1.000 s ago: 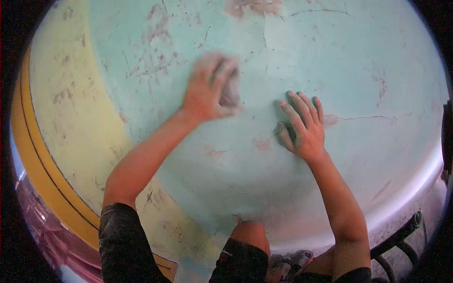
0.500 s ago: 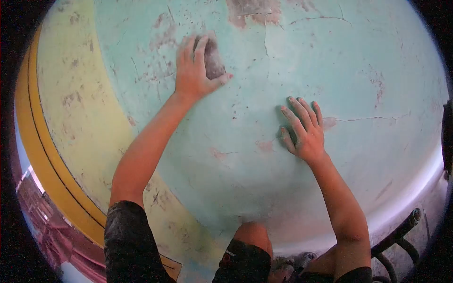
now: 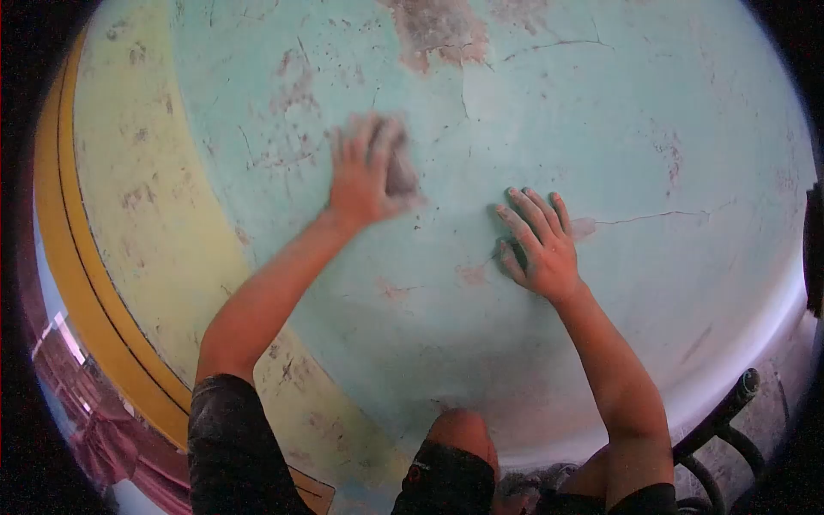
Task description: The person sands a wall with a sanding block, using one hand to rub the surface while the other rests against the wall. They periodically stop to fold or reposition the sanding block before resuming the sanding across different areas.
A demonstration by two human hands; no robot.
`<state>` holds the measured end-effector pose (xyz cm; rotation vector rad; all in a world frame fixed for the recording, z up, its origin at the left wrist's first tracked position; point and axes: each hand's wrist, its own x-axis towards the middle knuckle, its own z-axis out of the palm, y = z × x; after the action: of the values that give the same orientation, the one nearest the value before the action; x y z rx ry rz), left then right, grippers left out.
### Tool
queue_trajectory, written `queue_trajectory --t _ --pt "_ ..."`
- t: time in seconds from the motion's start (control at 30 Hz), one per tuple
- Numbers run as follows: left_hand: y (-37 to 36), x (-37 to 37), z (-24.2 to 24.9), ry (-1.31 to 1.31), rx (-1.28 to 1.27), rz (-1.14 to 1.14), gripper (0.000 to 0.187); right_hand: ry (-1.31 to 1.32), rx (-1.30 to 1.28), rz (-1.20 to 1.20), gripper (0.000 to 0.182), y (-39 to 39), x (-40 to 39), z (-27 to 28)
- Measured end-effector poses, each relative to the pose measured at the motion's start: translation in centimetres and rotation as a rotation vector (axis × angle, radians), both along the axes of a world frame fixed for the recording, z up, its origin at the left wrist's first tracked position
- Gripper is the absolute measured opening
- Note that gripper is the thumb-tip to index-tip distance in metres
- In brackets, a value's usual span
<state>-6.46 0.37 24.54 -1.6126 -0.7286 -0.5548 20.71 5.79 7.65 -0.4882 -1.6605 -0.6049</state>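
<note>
My left hand (image 3: pixel 365 176) is blurred by motion and presses a dark greyish-brown pad (image 3: pixel 401 174) against the pale green wall (image 3: pixel 481 343). The pad shows between the thumb and the fingers. Further right, my right hand (image 3: pixel 545 249) lies on the same wall with its dusty fingers spread and nothing in it. A thin crack (image 3: pixel 652 216) runs rightward from near that hand. Above both hands there is a bare patch (image 3: pixel 438 30) where the paint has come off.
A yellow painted band (image 3: pixel 137 197) and an orange-yellow trim (image 3: pixel 81 266) curve down the left side. Reddish cloth (image 3: pixel 107 446) hangs at the lower left. A black metal tube frame (image 3: pixel 725 412) stands at the lower right, near my right elbow.
My left hand has moved down the wall with the pad. The view has shifted slightly, while my right hand stays at about the same place on the wall.
</note>
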Motion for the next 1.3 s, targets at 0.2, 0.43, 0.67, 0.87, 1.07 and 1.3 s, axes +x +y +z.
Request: queue_trajectory --t 0.2,0.43,0.67,0.87,1.07,1.3 --pt "1.0 -1.6 2.2 -0.105 -0.019 -0.044 0.115 0.0 -0.004 0.006 0.068 0.3 0.0 0.0" --pt "-1.8 0.2 -8.1 0.013 -0.113 0.2 0.111 0.009 0.01 0.031 0.067 0.0 0.1 0.1" --pt "-0.4 -3.3 -7.2 -0.364 0.022 -0.02 0.11 0.006 0.02 0.03 0.067 0.1 0.0 -0.2" --pt "-1.2 -3.6 -10.6 0.039 -0.144 0.063 0.111 -0.001 -0.001 0.032 0.066 0.1 0.2 0.0" --pt "-1.9 -4.3 -9.9 -0.19 -0.019 0.051 0.105 0.009 0.014 0.019 0.066 0.0 0.1 0.0" --pt "-1.1 -8.1 -5.7 -0.453 -0.039 -0.195 0.106 -0.002 -0.004 0.028 0.065 0.3 -0.1 -0.3"
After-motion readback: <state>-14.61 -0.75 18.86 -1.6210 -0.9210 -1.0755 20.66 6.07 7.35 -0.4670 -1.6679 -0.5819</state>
